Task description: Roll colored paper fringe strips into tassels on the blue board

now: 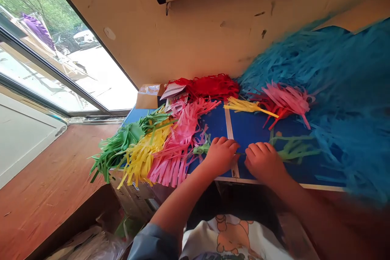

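Observation:
My left hand (222, 155) and my right hand (264, 161) rest side by side on the blue table (246, 130), both with fingers curled. Between them runs a thin green strip of fringed paper (294, 148); its loose tassel ends stick out left of my left hand and right of my right hand. Each hand seems pinched on that strip, though the fingertips hide the grip. Just left of my left hand lie fringed paper bundles: pink (178, 146), yellow (145, 152) and green (117, 148).
A large heap of blue fringe (344, 97) fills the right side. Red fringe (210, 86), another pink bundle (286, 99) and a yellow strip (245, 106) lie at the back. A cardboard box (149, 95) stands by the wall. More boxes and plastic sit on the wooden floor (45, 187).

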`<state>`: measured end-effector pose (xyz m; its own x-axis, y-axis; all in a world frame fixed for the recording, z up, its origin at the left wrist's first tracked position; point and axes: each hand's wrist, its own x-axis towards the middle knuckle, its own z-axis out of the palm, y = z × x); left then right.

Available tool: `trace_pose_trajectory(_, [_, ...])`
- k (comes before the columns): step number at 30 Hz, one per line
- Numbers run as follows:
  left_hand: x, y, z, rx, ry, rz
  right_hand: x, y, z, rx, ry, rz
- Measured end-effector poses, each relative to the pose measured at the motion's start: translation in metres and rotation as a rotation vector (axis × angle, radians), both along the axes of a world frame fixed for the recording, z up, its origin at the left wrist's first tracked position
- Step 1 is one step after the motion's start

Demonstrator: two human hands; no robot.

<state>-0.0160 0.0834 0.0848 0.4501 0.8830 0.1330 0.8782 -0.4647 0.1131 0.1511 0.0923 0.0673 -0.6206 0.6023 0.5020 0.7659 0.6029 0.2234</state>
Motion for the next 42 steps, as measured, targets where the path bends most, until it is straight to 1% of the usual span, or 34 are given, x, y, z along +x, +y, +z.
trace_pose_trajectory(3, [0.013, -0.008, 0.000, 0.079, 0.028, -0.074, 0.001, -0.012, 0.014, 0.001, 0.076, -0.017])
trace_pose_trajectory(7, [0.023, -0.021, 0.002, 0.188, -0.019, -0.076, 0.003, -0.028, 0.027, 0.020, 0.117, -0.031])
trace_pose_trajectory(11, [0.025, -0.035, 0.010, 0.292, -0.046, -0.112, 0.005, -0.041, 0.034, 0.035, 0.123, -0.031])
trace_pose_trajectory(15, [0.023, -0.044, 0.016, 0.320, -0.019, -0.144, 0.007, -0.052, 0.039, -0.002, 0.089, -0.022])
trace_pose_trajectory(18, [0.023, -0.049, 0.014, 0.323, -0.035, -0.141, 0.010, -0.059, 0.040, -0.036, 0.078, -0.030])
trace_pose_trajectory(22, [0.027, -0.057, 0.004, 0.357, -0.147, -0.114, 0.012, -0.071, 0.038, -0.082, 0.151, -0.071])
trace_pose_trajectory(25, [0.033, -0.064, -0.002, 0.413, -0.302, -0.062, 0.009, -0.081, 0.036, -0.097, 0.270, -0.116])
trace_pose_trajectory(28, [0.037, -0.069, -0.005, 0.441, -0.438, -0.070, 0.008, -0.091, 0.033, -0.155, 0.416, -0.134])
trace_pose_trajectory(30, [0.039, -0.071, -0.005, 0.432, -0.505, -0.093, 0.010, -0.095, 0.032, -0.266, 0.565, -0.116])
trace_pose_trajectory(31, [0.040, -0.072, -0.005, 0.423, -0.539, -0.095, 0.012, -0.096, 0.031, -0.359, 0.659, -0.110])
trace_pose_trajectory(32, [0.040, -0.072, -0.005, 0.417, -0.573, -0.091, 0.014, -0.097, 0.031, -0.482, 0.756, -0.109])
trace_pose_trajectory(35, [0.040, -0.074, -0.003, 0.408, -0.671, -0.080, 0.020, -0.096, 0.030, -0.938, 1.003, -0.131])
trace_pose_trajectory(37, [0.040, -0.075, -0.003, 0.397, -0.741, -0.084, 0.021, -0.095, 0.031, -1.173, 1.138, -0.108])
trace_pose_trajectory(40, [0.041, -0.077, -0.005, 0.363, -0.867, -0.070, 0.017, -0.094, 0.030, -1.392, 1.342, -0.046])
trace_pose_trajectory(42, [0.043, -0.079, -0.005, 0.301, -0.956, -0.070, 0.013, -0.094, 0.028, -1.461, 1.443, -0.025])
